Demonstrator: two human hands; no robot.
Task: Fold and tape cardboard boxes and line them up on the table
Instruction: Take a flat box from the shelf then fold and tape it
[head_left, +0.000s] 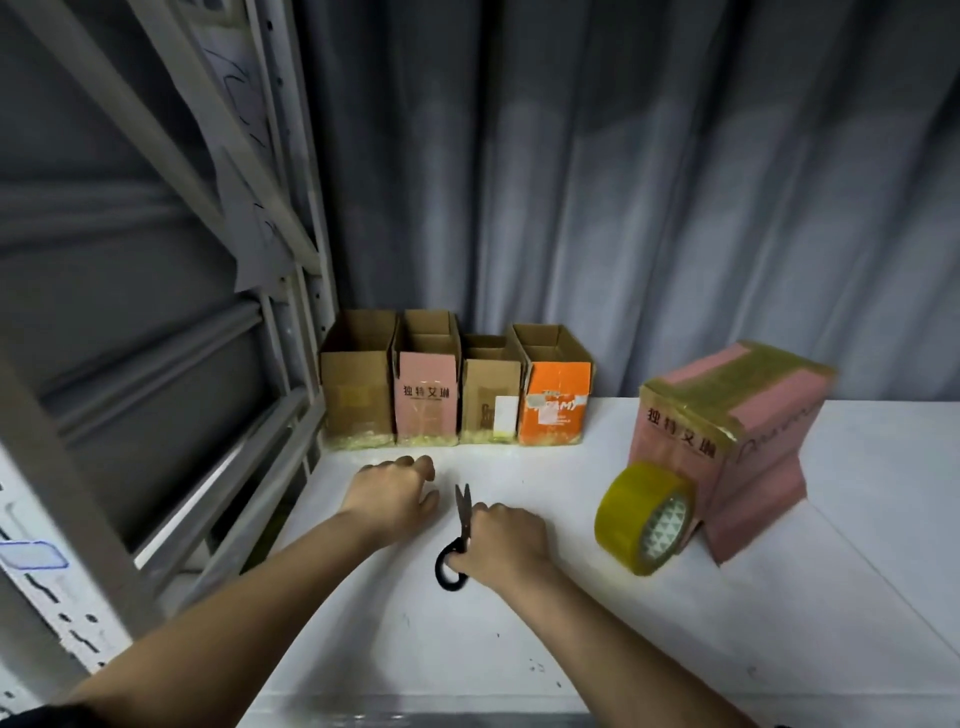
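Note:
Several open-topped cardboard boxes stand in a row at the back left of the white table (519, 634): a brown box (356, 395), a pink box (427, 400), a smaller brown box (485, 400) and an orange box (557, 402). A pink box (727, 415) taped shut with yellowish tape stands at the right. A roll of yellowish tape (647, 517) leans against it. My right hand (506, 540) grips black-handled scissors (457, 535) lying on the table, blades pointing away. My left hand (397, 491) rests on the table beside them, fingers curled, holding nothing.
A grey metal shelving frame (291, 291) rises along the table's left edge. A grey curtain (623, 182) hangs behind the table. The table's front edge (415, 699) runs near the bottom of the view.

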